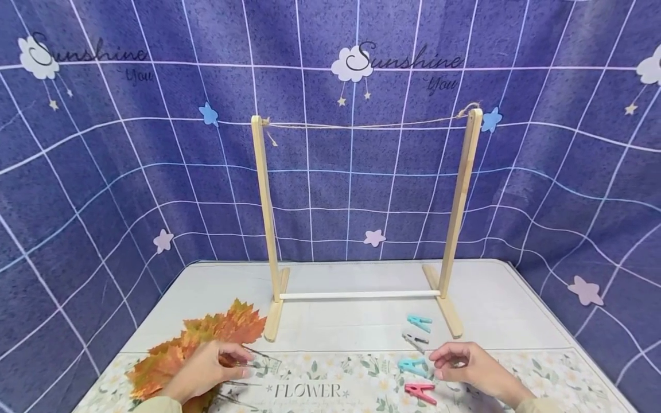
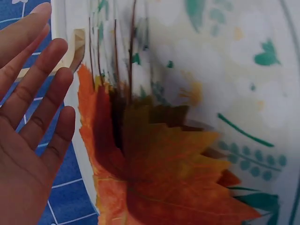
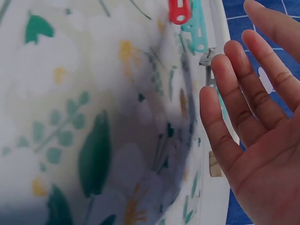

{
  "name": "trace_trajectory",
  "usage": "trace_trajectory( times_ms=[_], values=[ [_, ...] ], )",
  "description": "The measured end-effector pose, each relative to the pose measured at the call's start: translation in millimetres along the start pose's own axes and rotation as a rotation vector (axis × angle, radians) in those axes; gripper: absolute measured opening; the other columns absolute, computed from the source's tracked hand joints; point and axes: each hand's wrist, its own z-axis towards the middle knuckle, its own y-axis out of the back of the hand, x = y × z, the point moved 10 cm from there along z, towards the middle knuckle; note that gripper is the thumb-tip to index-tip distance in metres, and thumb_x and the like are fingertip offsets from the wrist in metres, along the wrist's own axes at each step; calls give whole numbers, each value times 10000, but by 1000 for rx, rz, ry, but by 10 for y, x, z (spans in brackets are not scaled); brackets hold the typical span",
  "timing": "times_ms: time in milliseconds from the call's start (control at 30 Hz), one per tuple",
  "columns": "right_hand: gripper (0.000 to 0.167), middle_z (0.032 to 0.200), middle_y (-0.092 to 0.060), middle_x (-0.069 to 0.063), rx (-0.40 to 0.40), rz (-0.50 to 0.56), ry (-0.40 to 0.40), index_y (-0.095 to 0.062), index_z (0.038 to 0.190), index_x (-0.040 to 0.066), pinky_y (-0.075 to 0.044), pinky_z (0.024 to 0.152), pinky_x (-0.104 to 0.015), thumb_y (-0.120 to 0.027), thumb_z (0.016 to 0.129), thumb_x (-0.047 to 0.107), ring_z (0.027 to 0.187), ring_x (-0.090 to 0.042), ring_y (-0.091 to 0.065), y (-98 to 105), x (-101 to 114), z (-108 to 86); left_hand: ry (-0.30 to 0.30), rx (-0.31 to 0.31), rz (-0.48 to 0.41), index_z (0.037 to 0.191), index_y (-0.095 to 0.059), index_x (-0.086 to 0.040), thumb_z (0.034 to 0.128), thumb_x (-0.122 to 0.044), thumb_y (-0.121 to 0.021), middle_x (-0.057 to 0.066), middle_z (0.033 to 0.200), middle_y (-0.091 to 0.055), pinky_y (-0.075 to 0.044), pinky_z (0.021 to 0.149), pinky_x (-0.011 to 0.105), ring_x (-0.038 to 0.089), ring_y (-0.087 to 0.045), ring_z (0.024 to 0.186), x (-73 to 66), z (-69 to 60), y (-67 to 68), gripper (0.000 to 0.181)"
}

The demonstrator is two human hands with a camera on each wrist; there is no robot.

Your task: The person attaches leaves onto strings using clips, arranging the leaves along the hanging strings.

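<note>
Holding nothing, loose-fingered, my left hand point(image 1: 206, 367) is by jagged orange leaves point(image 1: 162, 365) front-left of the pale wooden frame point(image 1: 457, 211), my right hand point(image 1: 477, 367) by teal, grey and red clips point(image 1: 420, 391) before its right half; I'd best pinch thin dark stems point(image 2: 131, 51).

"How's the light?"

"Bright and even in the head view, though the grid lines on the curtain point(image 1: 330, 189) bend toward the sides."

"And the wrist views?"

"Dimmer. Shadow darkens the leaves point(image 2: 168, 173) in the left one, the flowered cloth point(image 3: 103, 93) in the right, its print blurred."
</note>
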Motion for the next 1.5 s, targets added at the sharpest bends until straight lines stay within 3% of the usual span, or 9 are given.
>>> trace_trajectory(
  times_ms=[267, 400, 600, 800, 1000, 1233, 1500],
  values=[
    [188, 945, -731, -58, -15, -20, -51, -681, 1053, -76, -511, 730, -245, -706, 928, 62, 862, -95, -659, -28, -96, -43, -4, 67, -45, 963, -778, -72, 856, -159, -817, -62, 842, -709, -485, 628, 239, 34, -584, 714, 88, -87, -116, 143],
    [172, 937, -733, -73, -9, -23, -10, -682, 1041, -74, -528, 734, -244, -708, 926, 52, 847, -93, -665, -65, -72, -47, 1, 110, -43, 955, -786, -68, 845, -139, -824, -39, 878, -738, -493, 637, 237, 19, -594, 726, 110, -106, -150, 137],
    [154, 940, -715, -61, 18, 5, 27, -676, 1021, -88, -522, 727, -238, -709, 909, 12, 821, -71, -645, -133, -59, -70, -32, 157, -10, 885, -792, -107, 808, -152, -852, -90, 814, -723, -505, 636, 235, 12, -611, 708, 37, -107, -200, 107],
    [149, 911, -706, -30, 43, -11, -4, -696, 1022, -48, -513, 713, -241, -728, 900, 31, 799, -68, -631, -175, -117, -44, -45, 195, 25, 819, -780, -149, 766, -141, -869, -137, 717, -663, -486, 583, 231, 3, -578, 654, 18, -105, -240, 104],
    [147, 882, -684, 22, 41, -111, 4, -726, 996, 42, -471, 665, -245, -777, 861, 70, 765, -44, -592, -205, -105, -20, -61, 230, 90, 786, -765, -171, 728, -113, -878, -171, 698, -625, -467, 582, 223, -23, -550, 642, 64, -115, -257, 140],
    [225, 825, -613, 103, 35, -244, 51, -723, 973, 114, -454, 618, -233, -862, 804, 166, 732, 11, -530, -288, -18, -11, -67, 200, 160, 745, -761, -202, 707, -85, -872, -189, 662, -601, -445, 555, 222, -36, -518, 606, 73, -111, -263, 166],
    [258, 841, -564, 138, 74, -379, -45, -692, 925, 177, -441, 620, -241, -884, 754, 207, 720, 5, -482, -379, -14, 4, -103, 190, 240, 706, -743, -233, 700, -66, -854, -226, 672, -610, -451, 557, 217, -54, -518, 602, 36, -115, -286, 200]
  ],
)
